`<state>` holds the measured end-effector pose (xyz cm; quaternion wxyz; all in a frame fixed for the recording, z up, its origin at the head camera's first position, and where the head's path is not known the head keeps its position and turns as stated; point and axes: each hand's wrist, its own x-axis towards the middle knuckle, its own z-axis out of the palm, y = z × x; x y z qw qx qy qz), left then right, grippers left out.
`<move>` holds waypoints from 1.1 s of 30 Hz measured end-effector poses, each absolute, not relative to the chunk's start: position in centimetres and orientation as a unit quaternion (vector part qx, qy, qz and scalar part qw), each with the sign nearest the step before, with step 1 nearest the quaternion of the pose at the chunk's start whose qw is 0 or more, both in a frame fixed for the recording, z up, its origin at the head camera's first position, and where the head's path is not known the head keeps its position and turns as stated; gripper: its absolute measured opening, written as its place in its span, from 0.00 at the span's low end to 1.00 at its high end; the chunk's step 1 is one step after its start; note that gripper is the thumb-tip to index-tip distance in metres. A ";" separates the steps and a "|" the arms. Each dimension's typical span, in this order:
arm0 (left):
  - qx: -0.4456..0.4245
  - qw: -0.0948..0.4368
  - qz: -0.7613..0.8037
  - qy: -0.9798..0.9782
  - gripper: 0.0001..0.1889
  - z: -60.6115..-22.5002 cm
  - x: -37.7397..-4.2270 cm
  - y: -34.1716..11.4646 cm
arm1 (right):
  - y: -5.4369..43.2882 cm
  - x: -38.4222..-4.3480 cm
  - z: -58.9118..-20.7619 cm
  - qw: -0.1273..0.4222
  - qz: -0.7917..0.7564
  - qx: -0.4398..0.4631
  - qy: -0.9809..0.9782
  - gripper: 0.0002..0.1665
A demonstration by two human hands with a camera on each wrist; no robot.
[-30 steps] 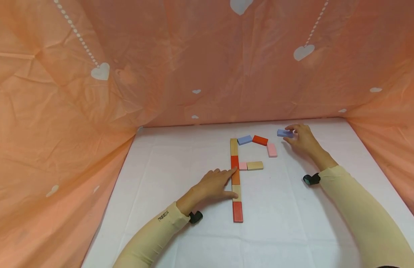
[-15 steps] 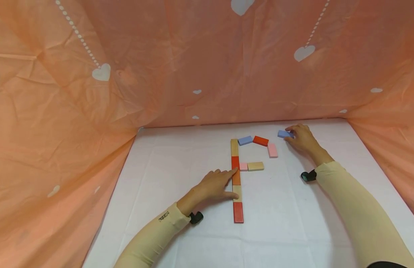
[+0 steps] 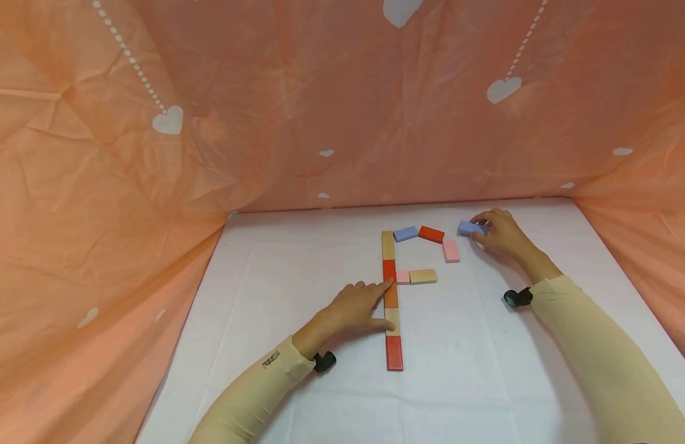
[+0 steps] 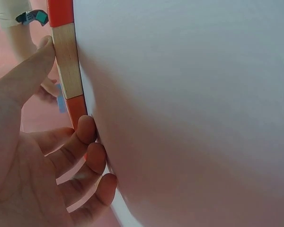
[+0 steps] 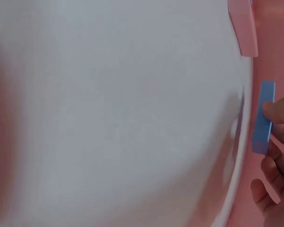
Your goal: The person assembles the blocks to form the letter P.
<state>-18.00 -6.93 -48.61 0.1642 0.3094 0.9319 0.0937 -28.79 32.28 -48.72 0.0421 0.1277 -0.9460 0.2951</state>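
A blue block [image 5: 263, 118] is pinched between the thumb and fingers of my right hand [image 3: 502, 233], right of the pink block [image 3: 451, 251] and apart from it. My left hand [image 3: 350, 305] rests beside a straight column of blocks. Its index fingertip touches the column near the red block [image 3: 389, 269] and orange block [image 3: 390, 298], and its thumb touches a plain wooden block [image 4: 66, 61]. Another red block [image 3: 394, 353] forms the near end, and a wooden block [image 3: 388, 245] the far end. From the far end, a second blue block [image 3: 406, 234] and a red block [image 3: 431, 234] curve toward the pink one.
A small pink block [image 3: 402, 277] and a wooden block [image 3: 423, 276] branch rightward from the column. Everything lies on a white cloth-covered table [image 3: 459, 382]. An orange curtain [image 3: 353, 111] with white hearts hangs behind and along the sides.
My right hand has brought the blue block slightly nearer to me. My left hand keeps its place on the column, and the laid blocks keep their arrangement.
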 end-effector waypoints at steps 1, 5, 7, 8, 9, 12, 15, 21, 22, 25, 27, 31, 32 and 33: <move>0.309 0.165 0.095 0.932 0.54 -48.6 -18.0 -6.9 | 32.2 -28.6 -48.6 0.035 0.297 0.128 -0.946 0.20; 0.310 0.165 0.096 0.931 0.54 -48.6 -17.9 -7.0 | 31.9 -27.9 -48.5 0.003 0.303 0.122 -0.945 0.20; 0.310 0.164 0.097 0.931 0.54 -48.6 -17.9 -7.0 | 31.8 -27.7 -48.6 -0.003 0.307 0.127 -0.943 0.20; 0.310 0.164 0.097 0.931 0.55 -48.6 -17.9 -7.0 | 31.7 -27.6 -48.7 -0.004 0.310 0.131 -0.942 0.19; 0.309 0.165 0.098 0.931 0.55 -48.6 -17.9 -7.0 | 31.6 -27.5 -48.8 -0.004 0.312 0.136 -0.940 0.19; 0.308 0.167 0.099 0.932 0.55 -48.6 -17.9 -7.0 | 31.4 -27.1 -48.7 0.007 0.314 0.165 -0.935 0.18; 0.307 0.167 0.100 0.932 0.54 -48.6 -18.0 -7.0 | 31.0 -26.6 -48.5 0.007 0.316 0.184 -0.931 0.18; 0.305 0.169 0.102 0.932 0.54 -48.5 -18.0 -7.0 | 30.5 -25.7 -48.5 0.013 0.317 0.222 -0.922 0.19; 0.305 0.169 0.103 0.931 0.54 -48.5 -18.0 -7.0 | 30.5 -25.6 -48.5 0.016 0.315 0.229 -0.921 0.19; 0.306 0.168 0.107 0.931 0.54 -48.3 -18.0 -7.0 | 30.2 -25.3 -48.6 0.020 0.313 0.245 -0.918 0.20; 0.307 0.168 0.108 0.931 0.54 -48.3 -17.9 -7.0 | 30.0 -25.1 -48.7 0.019 0.313 0.252 -0.916 0.20; 0.309 0.167 0.105 0.930 0.54 -48.4 -17.9 -7.0 | 29.7 -24.7 -48.9 0.032 0.312 0.285 -0.906 0.19; 0.309 0.168 0.104 0.930 0.54 -48.4 -18.0 -7.0 | 29.6 -24.6 -49.0 0.037 0.311 0.294 -0.903 0.19; 0.308 0.168 0.104 0.931 0.54 -48.4 -18.0 -7.0 | 29.5 -24.5 -49.0 0.042 0.310 0.303 -0.900 0.19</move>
